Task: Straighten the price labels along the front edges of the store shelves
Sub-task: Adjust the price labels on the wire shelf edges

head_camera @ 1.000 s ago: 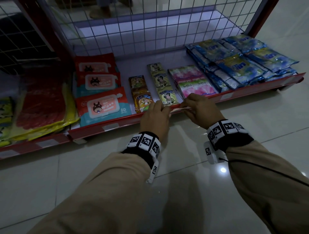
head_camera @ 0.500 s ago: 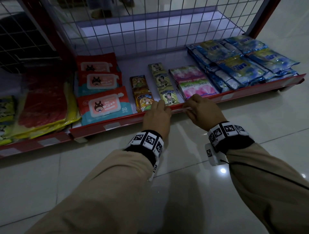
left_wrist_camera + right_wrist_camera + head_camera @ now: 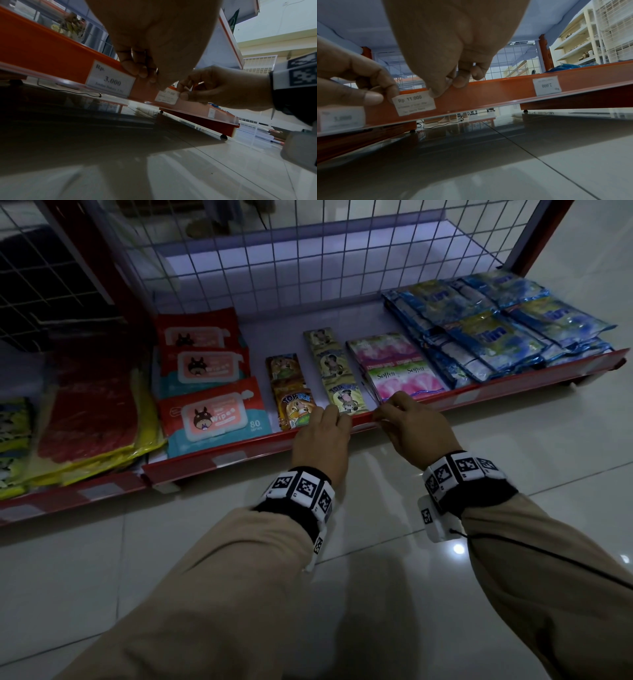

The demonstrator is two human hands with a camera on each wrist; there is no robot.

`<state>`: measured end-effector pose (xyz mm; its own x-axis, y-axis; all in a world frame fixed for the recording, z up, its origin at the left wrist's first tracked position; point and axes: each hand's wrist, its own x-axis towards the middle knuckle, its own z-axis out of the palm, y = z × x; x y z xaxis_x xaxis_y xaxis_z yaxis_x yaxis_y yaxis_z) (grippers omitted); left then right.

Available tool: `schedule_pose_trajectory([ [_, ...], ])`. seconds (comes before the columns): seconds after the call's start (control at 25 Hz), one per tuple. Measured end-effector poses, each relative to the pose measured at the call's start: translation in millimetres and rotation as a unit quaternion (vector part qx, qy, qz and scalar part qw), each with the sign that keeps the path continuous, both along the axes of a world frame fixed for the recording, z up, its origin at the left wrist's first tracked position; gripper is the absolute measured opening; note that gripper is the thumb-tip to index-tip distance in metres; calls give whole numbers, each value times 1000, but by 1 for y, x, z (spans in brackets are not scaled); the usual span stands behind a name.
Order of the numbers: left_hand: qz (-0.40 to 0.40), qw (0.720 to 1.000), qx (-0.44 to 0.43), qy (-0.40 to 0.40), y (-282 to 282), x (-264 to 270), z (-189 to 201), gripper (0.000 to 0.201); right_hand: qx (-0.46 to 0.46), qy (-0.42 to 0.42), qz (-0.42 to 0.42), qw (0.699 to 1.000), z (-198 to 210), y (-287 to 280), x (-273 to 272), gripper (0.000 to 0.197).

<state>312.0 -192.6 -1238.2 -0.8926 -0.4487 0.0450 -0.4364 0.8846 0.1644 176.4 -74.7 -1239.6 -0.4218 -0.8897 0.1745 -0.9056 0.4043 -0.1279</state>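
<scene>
Below my wrists the tiled floor (image 3: 394,542) lies open right up to the rail (image 3: 496,88), the red front edge of the lowest shelf. At that edge both my hands meet on one label (image 3: 414,104), the Rp 11.000 slip, which sits tilted against the rail. My right hand (image 3: 416,429) pinches its upper right corner between thumb and curled fingers. My left hand (image 3: 322,440) holds its left end, fingertips (image 3: 373,97) pressed together at the paper's edge. Just left of it a 3.000 label (image 3: 109,79) sits straight in the rail; well to the right a 2.000 label (image 3: 547,85) is seated upside down. Beyond the rail, sachets (image 3: 296,405) and tissue packs (image 3: 404,378) lie just behind my knuckles, then the wire grid (image 3: 308,268).
</scene>
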Motion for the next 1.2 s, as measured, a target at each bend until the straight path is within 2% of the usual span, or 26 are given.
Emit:
schedule_pose_trajectory([
  [0.4,-1,1000,-16,-2,4,2,1,25,7,13,-2,1000,1,-2,0,19],
  [0.88,5,1000,9,11,2,4,1,30,-39,-45,-41,997,-3,-1,2,14],
  [1.2,-20,999,-29,3,-2,15,6,30,-93,6,-46,995,0,-1,12,11],
])
